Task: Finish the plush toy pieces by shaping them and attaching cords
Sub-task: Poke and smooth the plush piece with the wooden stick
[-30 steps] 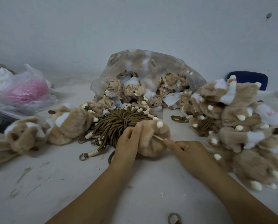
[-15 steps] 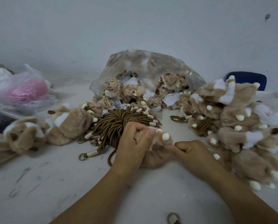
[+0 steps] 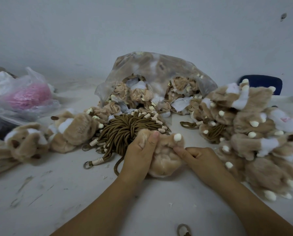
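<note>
The plush toy [image 3: 166,160] is resting on the table [image 3: 57,193] beside the cords [image 3: 125,130]. The left hand [image 3: 139,154] is clamping its top; the right hand [image 3: 201,159] is pinching its side, partly hiding it. Behind, a clear bag [image 3: 159,68] is holding more pieces [image 3: 139,94].

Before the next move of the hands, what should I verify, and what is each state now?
1. Plush piece held by both hands: ok, left hand grips it, right hand pinches its edge.
2. Cord bundle within reach: ok, just behind the left hand.
3. Shaping finished: cannot tell, the hands cover the piece.
4. Cord attached to this piece: cannot tell; a brown cord runs under the left hand.
5. Plush pile apart from the piece: ok, right of the right hand.
</note>
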{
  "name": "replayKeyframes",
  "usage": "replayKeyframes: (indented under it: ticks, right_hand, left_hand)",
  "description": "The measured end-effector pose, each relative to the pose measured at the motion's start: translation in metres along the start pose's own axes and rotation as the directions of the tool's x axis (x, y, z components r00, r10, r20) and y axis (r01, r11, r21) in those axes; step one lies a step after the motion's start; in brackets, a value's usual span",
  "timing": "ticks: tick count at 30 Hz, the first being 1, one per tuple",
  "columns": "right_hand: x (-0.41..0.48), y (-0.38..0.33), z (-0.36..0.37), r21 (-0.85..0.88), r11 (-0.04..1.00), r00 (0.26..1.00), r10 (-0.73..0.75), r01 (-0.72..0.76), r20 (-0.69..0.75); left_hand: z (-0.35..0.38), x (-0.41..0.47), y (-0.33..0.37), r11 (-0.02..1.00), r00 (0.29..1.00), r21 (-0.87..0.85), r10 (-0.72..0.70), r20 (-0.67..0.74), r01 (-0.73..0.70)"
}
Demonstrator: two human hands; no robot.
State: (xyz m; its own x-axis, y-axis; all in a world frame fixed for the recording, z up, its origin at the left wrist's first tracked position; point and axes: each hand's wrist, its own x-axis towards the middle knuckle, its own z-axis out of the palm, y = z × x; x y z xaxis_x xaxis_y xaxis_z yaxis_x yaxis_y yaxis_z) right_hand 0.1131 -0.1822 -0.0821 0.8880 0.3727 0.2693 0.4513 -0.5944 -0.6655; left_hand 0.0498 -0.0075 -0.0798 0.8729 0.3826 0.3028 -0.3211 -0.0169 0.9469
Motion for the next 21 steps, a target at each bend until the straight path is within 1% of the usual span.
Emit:
replayKeyframes:
  ticks: [3, 6, 8, 9, 12, 14, 16, 19, 21]
  right_hand:
    - [0.0, 0.002, -0.008, -0.076, 0.996, 0.998, -0.056, 0.056, 0.002]
    - [-0.002, -0.001, -0.013, -0.109, 0.988, 0.994, -0.106, 0.108, 0.026]
    - [-0.003, -0.004, -0.013, -0.145, 0.98, 0.99, -0.132, 0.137, 0.041]
    - [-0.004, -0.005, -0.012, -0.14, 0.98, 0.989, -0.137, 0.142, 0.047]
    - [-0.006, -0.013, 0.002, 0.024, 0.995, 0.994, -0.101, 0.1, 0.039]
    - [-0.008, -0.017, 0.012, 0.092, 0.994, 0.997, -0.069, 0.067, 0.022]
    - [-0.008, -0.019, 0.016, 0.116, 0.993, 0.999, -0.035, 0.036, -0.004]
    - [-0.005, -0.015, 0.014, 0.108, 0.994, 1.0, -0.008, 0.01, -0.023]
    - [-0.003, -0.012, 0.012, 0.093, 0.995, 0.999, -0.014, 0.018, -0.041]
  left_hand:
    - [-0.002, 0.0, 0.003, 1.0, 0.999, 0.011, 0.022, -0.037, -0.021]
    - [-0.004, 0.0, 0.003, 0.994, 0.999, 0.106, 0.026, -0.019, -0.024]
    - [-0.004, 0.0, -0.003, 0.989, 0.999, 0.148, 0.017, -0.037, -0.011]
    - [-0.004, 0.0, -0.005, 0.988, 0.999, 0.152, 0.01, -0.043, -0.003]
    - [0.004, -0.002, -0.003, 0.995, 1.0, 0.101, 0.014, 0.01, -0.015]
    - [0.011, -0.002, -0.002, 0.993, 0.999, 0.116, 0.024, 0.036, -0.028]
    - [0.013, -0.002, -0.002, 0.99, 0.999, 0.137, 0.025, 0.038, -0.03]
    - [0.009, -0.002, -0.008, 0.991, 0.999, 0.132, 0.03, 0.029, -0.034]
    - [0.006, -0.003, -0.01, 0.992, 0.998, 0.11, 0.057, 0.007, -0.057]
